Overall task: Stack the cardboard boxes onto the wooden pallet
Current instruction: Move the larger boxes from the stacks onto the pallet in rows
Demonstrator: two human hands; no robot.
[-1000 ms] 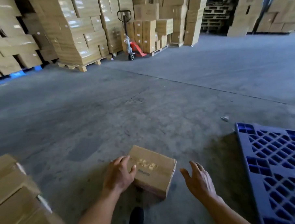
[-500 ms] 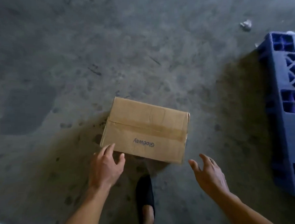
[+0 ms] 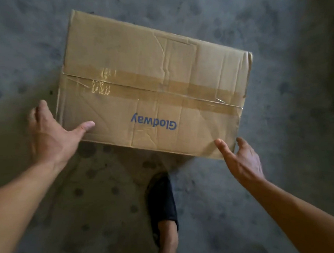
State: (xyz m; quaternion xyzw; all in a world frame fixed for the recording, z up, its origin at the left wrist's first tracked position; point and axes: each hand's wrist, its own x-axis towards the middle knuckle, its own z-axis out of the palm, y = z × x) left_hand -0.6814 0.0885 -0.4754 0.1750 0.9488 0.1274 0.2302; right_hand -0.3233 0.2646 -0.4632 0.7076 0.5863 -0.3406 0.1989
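Observation:
A taped cardboard box with blue "Glodway" lettering lies flat on the concrete floor, filling the upper middle of the view. My left hand is spread at the box's near left corner, its thumb lying on the top face and its fingers down beside the left side. My right hand is spread at the near right corner, thumb at the box's near edge; I cannot tell whether it touches. No pallet is in view.
Stained grey concrete floor surrounds the box on all sides. My foot in a black shoe stands just in front of the box's near edge, between my forearms.
The view has dropped much closer to the box. Both hands have moved forward to the box's near corners, and the blue plastic pallet on the right has left the view.

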